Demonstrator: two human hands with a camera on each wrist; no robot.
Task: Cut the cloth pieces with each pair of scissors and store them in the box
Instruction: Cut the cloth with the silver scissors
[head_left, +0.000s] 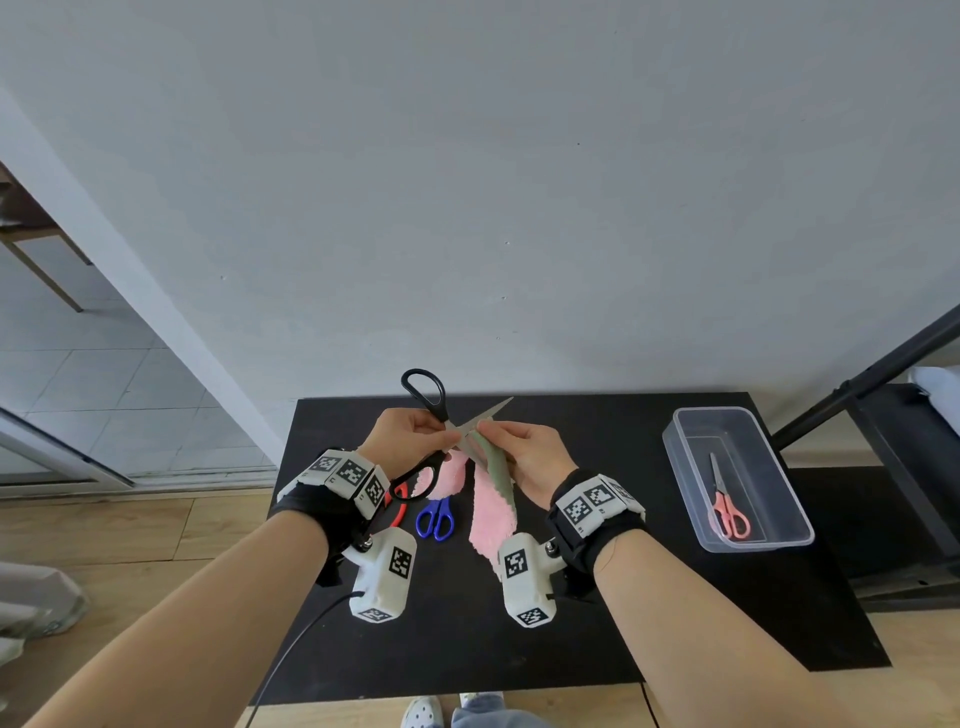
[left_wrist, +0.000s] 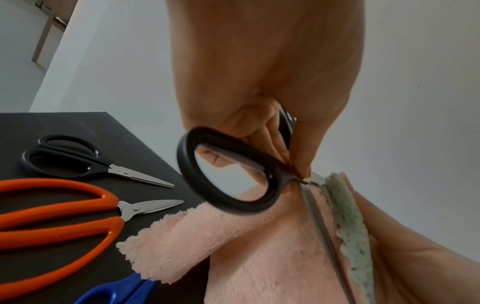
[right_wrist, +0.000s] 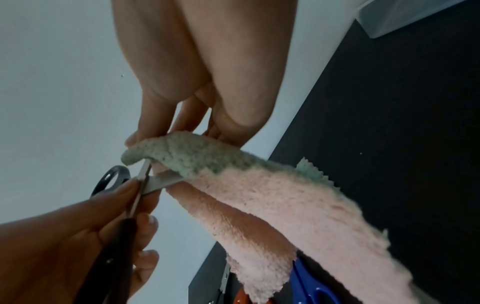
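Above the black tabletop (head_left: 675, 597), the left hand (head_left: 402, 434) gripped open black scissors (head_left: 434, 410) while the right hand (head_left: 527, 449) pinched the pink-and-green cloth (head_left: 493, 499).

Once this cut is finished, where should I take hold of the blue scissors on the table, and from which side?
Grip the blue scissors by their handle loops, coming from above on the near side. They lie flat on the black table with the loops toward the person. The far end runs under the pink cloth, so the blades are likely covered and there is less room there.
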